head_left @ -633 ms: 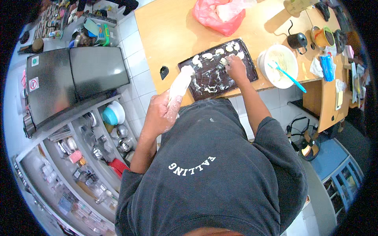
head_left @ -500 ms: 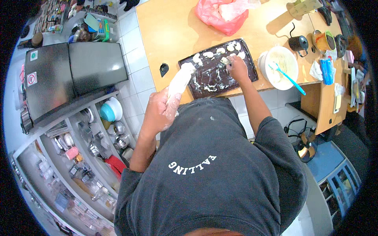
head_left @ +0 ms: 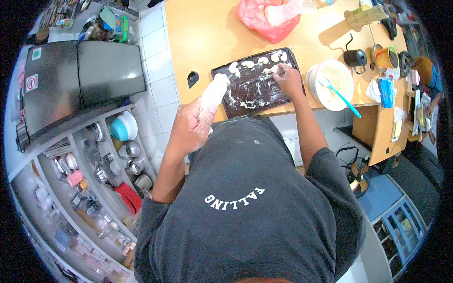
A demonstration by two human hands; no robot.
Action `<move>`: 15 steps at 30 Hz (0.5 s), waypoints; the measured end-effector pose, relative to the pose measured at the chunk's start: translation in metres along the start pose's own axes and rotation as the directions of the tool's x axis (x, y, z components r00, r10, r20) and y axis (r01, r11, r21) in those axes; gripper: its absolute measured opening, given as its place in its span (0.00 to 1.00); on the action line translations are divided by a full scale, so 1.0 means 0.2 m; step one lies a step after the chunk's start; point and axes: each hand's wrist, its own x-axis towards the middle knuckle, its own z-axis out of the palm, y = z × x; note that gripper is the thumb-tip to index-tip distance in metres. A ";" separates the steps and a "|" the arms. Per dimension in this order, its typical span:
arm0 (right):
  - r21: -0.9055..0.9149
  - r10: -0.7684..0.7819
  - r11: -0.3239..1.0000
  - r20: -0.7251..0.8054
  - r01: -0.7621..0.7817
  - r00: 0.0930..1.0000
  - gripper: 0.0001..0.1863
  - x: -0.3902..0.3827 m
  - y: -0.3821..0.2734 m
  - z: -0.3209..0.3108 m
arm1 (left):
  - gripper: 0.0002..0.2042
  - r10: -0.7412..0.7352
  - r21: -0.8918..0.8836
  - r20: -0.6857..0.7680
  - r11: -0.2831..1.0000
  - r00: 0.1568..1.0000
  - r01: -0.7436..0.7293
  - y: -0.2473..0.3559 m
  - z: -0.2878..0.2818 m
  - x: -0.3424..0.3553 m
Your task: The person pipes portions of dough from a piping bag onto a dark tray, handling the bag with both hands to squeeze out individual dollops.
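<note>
My left hand is wrapped round a white piping bag smeared with pale dough, whose tip leans over the near left part of a dark baking tray. Several small pale dough pieces lie along the tray's far side, and greasy white streaks cover its bare middle. Over the tray's right side, my right hand has its fingers curled and pinched at a lump of dough. Its fingertips are partly hidden, and dough sticks to them.
Right of the tray stands a white bowl of batter with a blue spatula. A pink plastic bag, a black kettle and a blue packet are on the wooden table. Another person is at far right.
My right hand has shifted slightly right along the tray, its fingers curling more at the dough. The piping bag stays in my left hand. The view has tilted a little.
</note>
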 end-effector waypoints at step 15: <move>-0.077 -0.068 0.995 -0.042 0.065 0.997 0.19 0.01 -0.28 -0.16 | 0.11 -0.034 -0.104 0.087 0.994 0.996 0.043 -0.07 -0.08 -0.12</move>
